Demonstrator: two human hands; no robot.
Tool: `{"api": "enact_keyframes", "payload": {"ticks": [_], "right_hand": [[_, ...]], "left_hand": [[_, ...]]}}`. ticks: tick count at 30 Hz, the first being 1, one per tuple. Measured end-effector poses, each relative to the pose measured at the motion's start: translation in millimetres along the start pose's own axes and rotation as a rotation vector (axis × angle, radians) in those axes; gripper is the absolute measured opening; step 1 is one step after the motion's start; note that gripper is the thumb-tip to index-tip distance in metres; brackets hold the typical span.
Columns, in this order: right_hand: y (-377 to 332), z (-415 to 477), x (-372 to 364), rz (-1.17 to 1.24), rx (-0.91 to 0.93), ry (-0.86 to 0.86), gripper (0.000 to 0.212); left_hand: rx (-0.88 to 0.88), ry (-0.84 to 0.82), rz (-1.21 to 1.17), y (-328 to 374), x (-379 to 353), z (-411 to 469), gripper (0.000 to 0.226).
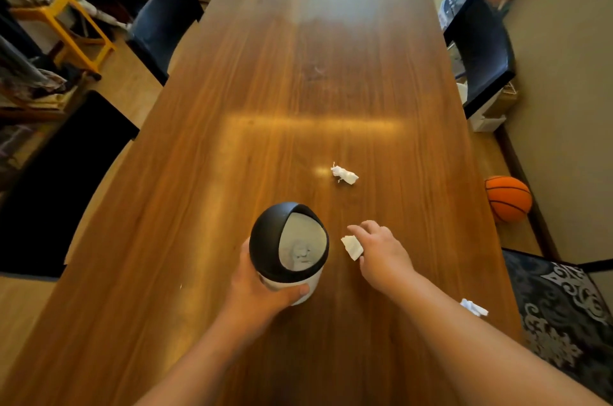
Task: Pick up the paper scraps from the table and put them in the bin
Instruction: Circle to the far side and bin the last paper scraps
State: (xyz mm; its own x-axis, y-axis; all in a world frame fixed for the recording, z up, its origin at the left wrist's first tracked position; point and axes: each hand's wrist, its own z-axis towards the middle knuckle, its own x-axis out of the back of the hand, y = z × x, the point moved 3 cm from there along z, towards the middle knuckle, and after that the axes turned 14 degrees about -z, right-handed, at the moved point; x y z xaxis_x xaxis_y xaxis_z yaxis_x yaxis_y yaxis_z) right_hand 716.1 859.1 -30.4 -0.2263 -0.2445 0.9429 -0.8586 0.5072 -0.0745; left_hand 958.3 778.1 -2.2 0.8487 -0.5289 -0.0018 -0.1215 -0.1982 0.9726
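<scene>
A small white bin [289, 248] with a black domed swing lid stands on the wooden table [298, 74], near the front. My left hand [265, 289] is wrapped around its white base. Crumpled paper shows inside through the lid's opening. Just right of the bin, my right hand [381, 251] pinches a white paper scrap [352, 247] between thumb and fingers. A second crumpled scrap [345, 174] lies on the table farther out. A third scrap [473, 307] lies near the table's right edge, beside my right forearm.
Dark chairs [164, 26] stand along both long sides of the table. An orange basketball [507, 198] rests on the floor at the right, by the wall. A patterned cushion seat [564, 312] is at the near right. A yellow stool [66, 27] and clutter fill the left.
</scene>
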Motion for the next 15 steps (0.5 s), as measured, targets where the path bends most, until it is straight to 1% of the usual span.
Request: {"api": "enact_keyframes", "payload": {"ticks": [2, 4, 6, 9, 12, 15], "right_hand": [[-5, 10, -10, -0.067, 0.041, -0.009, 0.078], [-7, 14, -20, -0.091, 0.062, -0.033, 0.076], [-7, 15, -28, -0.074, 0.060, -0.053, 0.068], [-5, 14, -32, -0.056, 0.055, -0.027, 0.050], [-4, 9, -30, -0.044, 0.054, -0.018, 0.032], [-1, -2, -23, -0.020, 0.031, -0.024, 0.021]], "left_hand": [[-0.008, -0.009, 0.020, -1, 3, 12, 0.109], [-0.008, -0.018, 0.020, -2, 5, 21, 0.110], [-0.013, -0.027, 0.026, -2, 6, 28, 0.110], [-0.027, -0.033, 0.044, -2, 7, 33, 0.107], [-0.012, -0.018, 0.044, -4, 6, 33, 0.108], [-0.009, -0.010, 0.054, -5, 3, 25, 0.108]]}}
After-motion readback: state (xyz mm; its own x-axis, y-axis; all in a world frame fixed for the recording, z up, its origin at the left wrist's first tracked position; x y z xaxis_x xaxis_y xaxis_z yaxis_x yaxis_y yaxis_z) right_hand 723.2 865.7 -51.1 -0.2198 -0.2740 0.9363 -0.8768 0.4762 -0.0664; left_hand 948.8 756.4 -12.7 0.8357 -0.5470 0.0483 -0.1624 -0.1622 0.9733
